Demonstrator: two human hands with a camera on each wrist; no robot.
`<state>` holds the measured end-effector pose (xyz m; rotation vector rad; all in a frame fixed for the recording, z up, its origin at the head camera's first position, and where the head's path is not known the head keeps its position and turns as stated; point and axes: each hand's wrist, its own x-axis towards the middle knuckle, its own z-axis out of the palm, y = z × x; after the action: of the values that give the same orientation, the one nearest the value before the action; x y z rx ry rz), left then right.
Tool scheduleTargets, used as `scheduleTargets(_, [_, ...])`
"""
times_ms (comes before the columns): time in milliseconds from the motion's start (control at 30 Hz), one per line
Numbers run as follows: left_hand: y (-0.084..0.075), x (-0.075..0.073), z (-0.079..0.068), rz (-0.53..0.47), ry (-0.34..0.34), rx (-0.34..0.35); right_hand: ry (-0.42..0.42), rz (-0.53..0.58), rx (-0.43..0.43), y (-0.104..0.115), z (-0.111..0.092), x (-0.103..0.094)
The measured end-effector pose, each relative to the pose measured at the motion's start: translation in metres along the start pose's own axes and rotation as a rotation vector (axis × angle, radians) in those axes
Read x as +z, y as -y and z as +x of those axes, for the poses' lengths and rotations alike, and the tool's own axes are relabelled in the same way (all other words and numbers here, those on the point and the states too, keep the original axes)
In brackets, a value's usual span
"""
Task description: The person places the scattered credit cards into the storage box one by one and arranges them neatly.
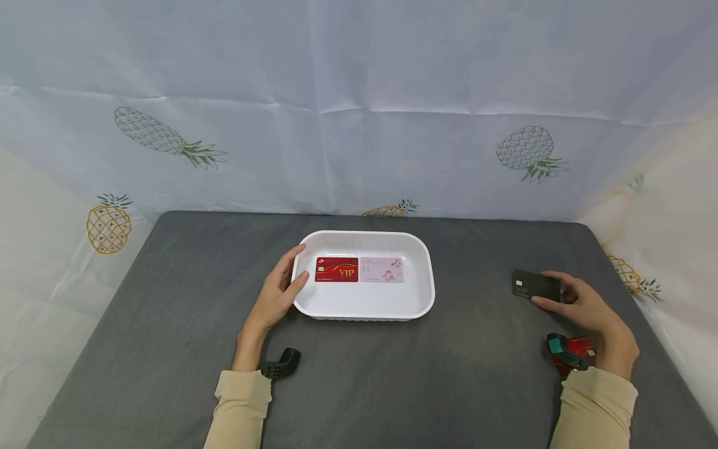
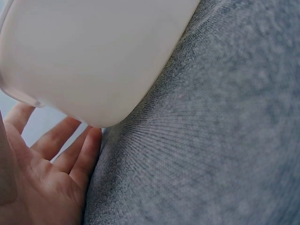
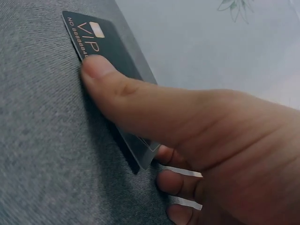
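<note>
A white plastic tray (image 1: 364, 307) stands at the middle of the table. My left hand (image 1: 278, 290) holds its left end, thumb over the rim, and in the left wrist view the other fingers (image 2: 86, 154) lie against the outer wall. Inside the tray, a red VIP card (image 1: 336, 269) and a pale pink VIP card (image 1: 382, 270) lie side by side. Far to the right, my right hand (image 1: 586, 304) pinches a black VIP card (image 1: 533, 285) by its right end. In the right wrist view, this card is tilted just above the cloth, its thumb on the printed face.
Below the right wrist lies at least one red card (image 1: 580, 347), partly hidden by the wrist strap (image 1: 566, 353). A grey cloth covers the table (image 1: 449, 374). Behind it hangs a pale curtain (image 1: 336, 156) with pineapple prints.
</note>
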<state>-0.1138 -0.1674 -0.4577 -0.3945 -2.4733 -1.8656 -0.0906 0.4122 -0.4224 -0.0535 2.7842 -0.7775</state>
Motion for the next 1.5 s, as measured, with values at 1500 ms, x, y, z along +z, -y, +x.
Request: scheduleTargets(1500, [0.001,0.001,-0.001,-0.054,0.009,0.043,-0.221,0.031,-0.215,0.069,0.014,0.008])
